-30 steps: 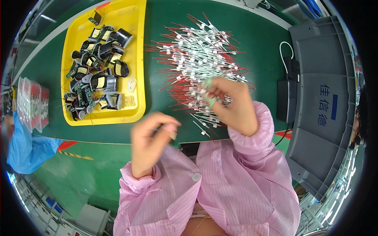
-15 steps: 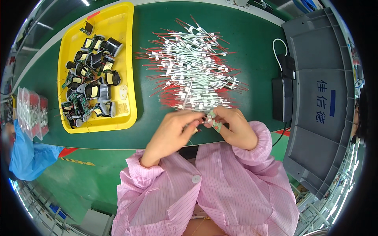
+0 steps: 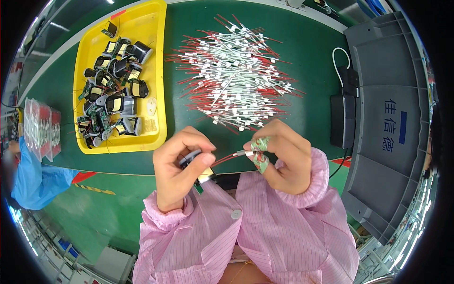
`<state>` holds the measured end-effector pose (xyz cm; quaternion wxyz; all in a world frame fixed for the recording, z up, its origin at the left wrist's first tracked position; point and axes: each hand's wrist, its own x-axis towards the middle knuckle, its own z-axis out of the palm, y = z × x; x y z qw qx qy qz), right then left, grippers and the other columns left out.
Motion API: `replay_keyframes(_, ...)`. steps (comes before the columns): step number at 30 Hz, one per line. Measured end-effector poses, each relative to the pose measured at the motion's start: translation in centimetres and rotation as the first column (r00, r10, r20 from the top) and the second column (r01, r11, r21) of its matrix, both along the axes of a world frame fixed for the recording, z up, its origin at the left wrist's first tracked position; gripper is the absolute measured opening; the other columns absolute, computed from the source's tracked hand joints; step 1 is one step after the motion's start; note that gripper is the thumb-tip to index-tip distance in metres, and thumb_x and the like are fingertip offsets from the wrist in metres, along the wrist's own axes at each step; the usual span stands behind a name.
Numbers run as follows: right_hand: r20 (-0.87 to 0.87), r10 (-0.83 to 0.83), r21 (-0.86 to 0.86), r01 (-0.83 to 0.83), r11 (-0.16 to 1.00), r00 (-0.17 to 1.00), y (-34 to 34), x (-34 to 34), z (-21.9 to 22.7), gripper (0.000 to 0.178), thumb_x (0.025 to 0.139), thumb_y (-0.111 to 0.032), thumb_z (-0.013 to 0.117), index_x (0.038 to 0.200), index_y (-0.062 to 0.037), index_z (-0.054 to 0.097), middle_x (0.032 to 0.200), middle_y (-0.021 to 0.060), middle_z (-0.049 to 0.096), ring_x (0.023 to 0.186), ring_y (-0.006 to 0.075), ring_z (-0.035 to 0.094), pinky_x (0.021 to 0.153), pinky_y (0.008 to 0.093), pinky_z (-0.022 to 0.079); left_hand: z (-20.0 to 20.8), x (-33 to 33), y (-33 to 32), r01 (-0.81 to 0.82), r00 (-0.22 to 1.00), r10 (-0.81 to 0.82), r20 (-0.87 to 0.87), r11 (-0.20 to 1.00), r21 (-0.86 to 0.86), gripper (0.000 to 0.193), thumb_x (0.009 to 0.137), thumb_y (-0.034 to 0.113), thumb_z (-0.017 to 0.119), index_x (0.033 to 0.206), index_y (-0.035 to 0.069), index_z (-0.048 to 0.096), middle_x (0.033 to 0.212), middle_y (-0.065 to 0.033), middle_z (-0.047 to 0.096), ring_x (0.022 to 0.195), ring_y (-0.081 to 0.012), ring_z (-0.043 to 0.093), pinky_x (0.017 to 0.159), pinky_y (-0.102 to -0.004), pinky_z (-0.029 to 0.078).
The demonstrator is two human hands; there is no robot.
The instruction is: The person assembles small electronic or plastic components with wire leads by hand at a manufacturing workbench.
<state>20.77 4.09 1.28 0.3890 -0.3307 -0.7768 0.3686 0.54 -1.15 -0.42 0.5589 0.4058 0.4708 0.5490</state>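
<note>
Near the front edge of the table, my left hand [image 3: 176,165] is closed around a small electronic module [image 3: 205,176] with a dark round body, a pale yellow block and a bit of green circuit board; my fingers hide much of it. My right hand [image 3: 286,158], with green patterned tape on its thumb and a finger, pinches a wire lead [image 3: 228,159] by its pale end. Its red wires stretch left toward the module; whether they join it I cannot tell. Beyond both hands lies a large pile of similar red-and-white wire leads [image 3: 236,80].
A yellow tray [image 3: 160,71] on the left holds several similar modules. Clear plastic boxes [image 3: 42,128] stand at the far left, beside a blue sleeve [image 3: 38,184] of another person. On the right are a black box with a white cable [image 3: 342,120] and a grey crate [image 3: 378,123].
My hands have drawn apart, the left one moving left and nearer to me. The module and the red wires between my hands now show plainly. The whole view has shifted slightly.
</note>
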Motion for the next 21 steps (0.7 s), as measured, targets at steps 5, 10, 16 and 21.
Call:
replay_keyframes(5, 0.013, 0.041, 0.117, -0.042, 0.992, 0.999, -0.2, -0.4, 1.4, 0.027, 0.059, 0.014, 0.067, 0.083, 0.002, 0.062, 0.083, 0.0119, 0.059, 0.066, 0.0224, 0.056, 0.056, 0.0315, 0.043, 1.7, -0.6, -0.1, 0.117, 0.974, -0.08, -0.214, 0.978, 0.17, 0.016, 0.076, 0.002, 0.072, 0.092, -0.002, 0.069, 0.077, -0.0073, 0.059, 0.063, -0.012, 0.053, 0.057, -0.0235, 0.039)
replay_keyframes(10, 0.079, 0.043, 0.237, -0.061, 0.97, 0.996, 0.1, 0.0, 1.9, 0.026, 0.056, 0.014, 0.065, 0.079, 0.0011, 0.061, 0.08, 0.0114, 0.059, 0.065, 0.0225, 0.054, 0.055, 0.0315, 0.043, 2.2, -0.5, -0.3, 0.204, 0.953, -0.177, -0.244, 0.975, 0.089, 0.015, 0.075, -0.003, 0.071, 0.09, -0.002, 0.069, 0.074, -0.0067, 0.059, 0.063, -0.0126, 0.053, 0.056, -0.0247, 0.04)
replay_keyframes(16, 0.089, 0.108, 0.234, -0.127, 0.964, 0.99, 0.0, -0.3, 2.2, 0.023, 0.055, 0.013, 0.061, 0.074, 0.0006, 0.061, 0.08, 0.0109, 0.059, 0.064, 0.0224, 0.054, 0.055, 0.0315, 0.043, 1.7, -0.1, -0.8, 0.214, 0.957, -0.182, -0.225, 0.969, 0.126, 0.014, 0.075, -0.008, 0.069, 0.087, -0.002, 0.07, 0.076, -0.007, 0.06, 0.064, -0.0134, 0.055, 0.056, -0.0247, 0.041)
replay_keyframes(21, 0.071, 0.215, 0.197, -0.225, 0.954, 0.974, 1.0, 0.6, 1.8, 0.024, 0.066, 0.004, 0.069, 0.089, 0.0024, 0.063, 0.079, 0.0109, 0.057, 0.066, 0.0221, 0.054, 0.054, 0.0298, 0.044, 2.0, -0.6, -0.7, 0.25, 0.947, -0.203, -0.25, 0.953, 0.173, 0.013, 0.074, -0.008, 0.069, 0.086, -0.002, 0.07, 0.077, -0.0077, 0.061, 0.065, -0.014, 0.056, 0.056, -0.0254, 0.042)
